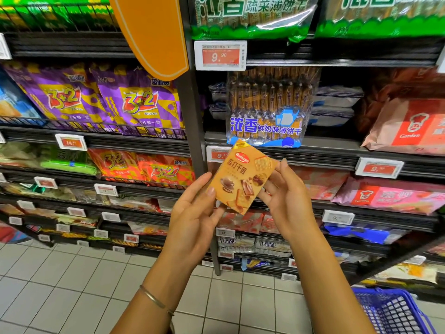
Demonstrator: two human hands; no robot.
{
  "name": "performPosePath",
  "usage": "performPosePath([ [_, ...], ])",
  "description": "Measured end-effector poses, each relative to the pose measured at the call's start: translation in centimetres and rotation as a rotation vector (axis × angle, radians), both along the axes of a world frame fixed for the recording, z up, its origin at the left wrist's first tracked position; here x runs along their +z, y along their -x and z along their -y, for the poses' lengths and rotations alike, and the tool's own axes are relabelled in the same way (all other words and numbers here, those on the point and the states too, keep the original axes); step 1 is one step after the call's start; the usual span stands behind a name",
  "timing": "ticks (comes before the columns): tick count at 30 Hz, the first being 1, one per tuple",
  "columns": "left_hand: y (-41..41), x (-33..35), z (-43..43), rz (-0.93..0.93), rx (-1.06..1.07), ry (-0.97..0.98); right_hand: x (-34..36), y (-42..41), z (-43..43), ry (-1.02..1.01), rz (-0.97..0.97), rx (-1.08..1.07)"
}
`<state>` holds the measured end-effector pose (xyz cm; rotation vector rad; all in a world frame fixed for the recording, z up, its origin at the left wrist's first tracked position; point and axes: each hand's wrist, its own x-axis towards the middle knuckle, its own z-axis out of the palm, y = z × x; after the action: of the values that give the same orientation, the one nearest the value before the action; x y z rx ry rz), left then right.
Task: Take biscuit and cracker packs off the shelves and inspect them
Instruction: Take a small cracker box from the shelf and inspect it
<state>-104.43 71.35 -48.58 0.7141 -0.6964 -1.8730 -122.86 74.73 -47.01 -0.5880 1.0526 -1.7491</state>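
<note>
A small orange cracker box (243,177) with a red logo and pictures of crackers is held up in front of the shelves, tilted to the right. My left hand (195,213) grips its lower left edge, thumb on the front face. My right hand (286,196) holds its right side with curled fingers. The front of the box faces me. Behind it, a clear bag of milk-flavour thin biscuits (267,107) stands on the shelf.
Shelves of biscuit packs fill the view: purple 3+2 bags (134,102) on the left, red Garden packs (409,126) on the right. An orange sign (154,32) hangs above. A blue shopping basket (395,312) sits low right on the tiled floor (72,285).
</note>
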Motion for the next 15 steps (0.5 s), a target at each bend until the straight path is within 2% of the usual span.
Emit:
performPosePath([
  [5, 0.2, -0.1, -0.3, 0.097, -0.034, 0.166, 0.4, -0.3, 0.0, -0.060, 0.059, -0.034],
  [8, 0.5, 0.1, -0.4, 0.128, -0.050, 0.210, 0.4, 0.1, 0.1, -0.042, 0.174, -0.035],
  [12, 1.4, 0.7, -0.8, 0.363, -0.094, 0.404, 0.3, 0.4, 0.0, 0.048, 0.405, -0.021],
  [15, 2.1, 1.2, -1.5, 0.447, -0.217, 0.474, 0.3, 0.5, -0.3, 0.091, 0.416, 0.015],
])
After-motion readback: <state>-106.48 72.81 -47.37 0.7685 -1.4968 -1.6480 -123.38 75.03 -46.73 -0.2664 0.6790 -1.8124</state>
